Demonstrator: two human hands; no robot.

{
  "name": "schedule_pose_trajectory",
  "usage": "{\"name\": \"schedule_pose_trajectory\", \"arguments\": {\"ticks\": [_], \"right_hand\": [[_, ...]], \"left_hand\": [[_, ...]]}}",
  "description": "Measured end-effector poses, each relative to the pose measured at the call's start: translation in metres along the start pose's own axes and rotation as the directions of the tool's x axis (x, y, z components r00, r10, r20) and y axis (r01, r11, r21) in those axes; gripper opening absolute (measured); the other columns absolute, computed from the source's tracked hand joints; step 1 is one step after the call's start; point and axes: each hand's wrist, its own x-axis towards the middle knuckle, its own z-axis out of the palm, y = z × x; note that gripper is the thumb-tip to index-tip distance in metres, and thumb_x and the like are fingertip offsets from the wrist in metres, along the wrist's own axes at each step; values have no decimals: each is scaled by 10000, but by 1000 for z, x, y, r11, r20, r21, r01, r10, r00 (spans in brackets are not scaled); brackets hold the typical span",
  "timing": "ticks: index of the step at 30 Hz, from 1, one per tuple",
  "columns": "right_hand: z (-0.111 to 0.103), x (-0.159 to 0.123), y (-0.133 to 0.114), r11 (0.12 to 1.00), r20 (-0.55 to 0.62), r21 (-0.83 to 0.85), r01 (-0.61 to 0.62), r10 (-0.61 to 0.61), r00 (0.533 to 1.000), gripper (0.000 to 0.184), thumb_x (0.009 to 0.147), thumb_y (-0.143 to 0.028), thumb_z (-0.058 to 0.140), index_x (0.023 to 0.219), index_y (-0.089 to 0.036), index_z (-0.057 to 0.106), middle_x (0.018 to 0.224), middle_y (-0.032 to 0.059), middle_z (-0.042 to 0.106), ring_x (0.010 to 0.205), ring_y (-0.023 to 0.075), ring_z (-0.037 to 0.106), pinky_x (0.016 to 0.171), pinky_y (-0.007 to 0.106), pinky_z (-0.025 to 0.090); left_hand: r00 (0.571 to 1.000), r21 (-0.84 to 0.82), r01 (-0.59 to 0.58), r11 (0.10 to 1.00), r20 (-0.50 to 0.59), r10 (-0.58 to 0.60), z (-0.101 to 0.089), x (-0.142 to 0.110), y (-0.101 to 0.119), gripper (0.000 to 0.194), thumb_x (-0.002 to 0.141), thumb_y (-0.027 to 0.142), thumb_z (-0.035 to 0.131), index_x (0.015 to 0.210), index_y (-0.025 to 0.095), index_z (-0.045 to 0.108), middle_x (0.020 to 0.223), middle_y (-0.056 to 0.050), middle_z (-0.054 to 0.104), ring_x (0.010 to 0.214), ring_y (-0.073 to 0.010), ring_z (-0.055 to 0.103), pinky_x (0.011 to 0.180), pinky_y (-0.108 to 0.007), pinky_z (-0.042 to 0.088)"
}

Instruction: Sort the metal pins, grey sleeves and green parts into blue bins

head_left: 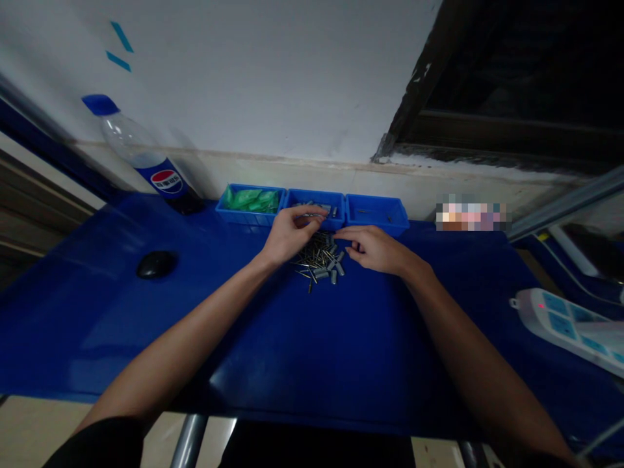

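Note:
My left hand (291, 233) is over the front edge of the middle blue bin (344, 211). Its thumb and fingers come together in a pinch; whatever is between them is too small to make out. Small grey cylinders (334, 211) lie inside that bin. Below it on the table spreads a pile of thin metal pins (312, 255) mixed with grey cylindrical pieces (340, 267). At the pile's right side is my right hand (377, 250), index finger stretched toward the bin, thumb apart, the other fingers curled, with nothing visible in it.
The left bin (251, 218) holds green plastic. A few small pieces lie in the right bin (385, 224). A Pepsi bottle (163, 175) and a black mouse-like object (156, 264) stand left on the blue table (292, 351). A white power strip (560, 318) lies right.

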Motion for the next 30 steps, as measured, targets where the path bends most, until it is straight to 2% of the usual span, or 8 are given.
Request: {"name": "schedule_pose_trajectory", "arguments": {"ticks": [3, 6, 11, 17, 22, 26, 30], "right_hand": [[5, 0, -2, 1000, -10, 0, 16, -16, 1000, 579, 885, -80, 513, 1416, -248, 673, 1495, 82, 633, 1193, 278, 696, 1006, 454, 566], [9, 0, -1, 999, 6, -26, 18, -18, 1000, 543, 896, -86, 505, 1382, -233, 700, 1472, 87, 653, 1261, 276, 669, 1075, 452, 533], [5, 1, 3, 998, 5, -58, 9, -9, 1000, 457, 881, -71, 529, 1238, -207, 778, 1324, 107, 725, 1071, 259, 717, 948, 418, 561], [0, -1, 14, 993, 25, -112, -33, 36, 999, 294, 883, -135, 628, 1119, -177, 798, 1095, 130, 713, 843, 214, 662, 791, 365, 521], [0, -2, 22, 988, 61, -113, -105, 113, 992, 151, 877, -161, 639, 945, -157, 774, 855, 93, 701, 718, 190, 611, 697, 344, 468], [-2, -2, 20, 989, 62, -57, -133, 137, 989, 90, 833, -137, 650, 884, -161, 720, 776, 57, 693, 661, 163, 605, 655, 314, 441], [-7, -2, 13, 984, 73, 4, -176, 176, 982, 112, 776, -102, 667, 863, -170, 691, 715, 27, 684, 639, 151, 610, 629, 297, 431]], "left_hand": [[1000, 22, -20, 1000, 3, 20, 0, 0, -1, 219, 869, 226, 685, 1037, 136, 792, 1171, -123, 783, 1061, -241, 749, 1049, -456, 580], [1000, 28, -21, 999, 4, 21, 0, 0, -2, 220, 858, 220, 687, 1029, 133, 794, 1177, -129, 779, 1072, -251, 751, 1054, -466, 578], [1000, 12, -6, 1000, 13, 6, 1, 0, -2, 238, 852, 218, 685, 1043, 125, 792, 1222, -143, 764, 1038, -252, 762, 1032, -469, 590], [1000, 12, 6, 1000, 24, -6, 2, -1, 2, 210, 853, 214, 679, 1014, 137, 790, 1202, -126, 772, 1006, -243, 767, 1009, -462, 599], [1000, 29, 7, 1000, 20, -7, 3, -1, 3, 197, 847, 210, 672, 991, 140, 786, 1154, -118, 784, 1006, -241, 765, 982, -437, 607], [999, 53, 0, 999, 44, -3, 2, -2, 4, 214, 849, 217, 657, 1004, 141, 784, 1119, -117, 791, 959, -237, 772, 958, -429, 612], [999, 68, -12, 998, 43, 10, 2, -3, 4, 241, 849, 231, 656, 1031, 142, 787, 1124, -119, 791, 962, -237, 770, 944, -411, 614]]}}
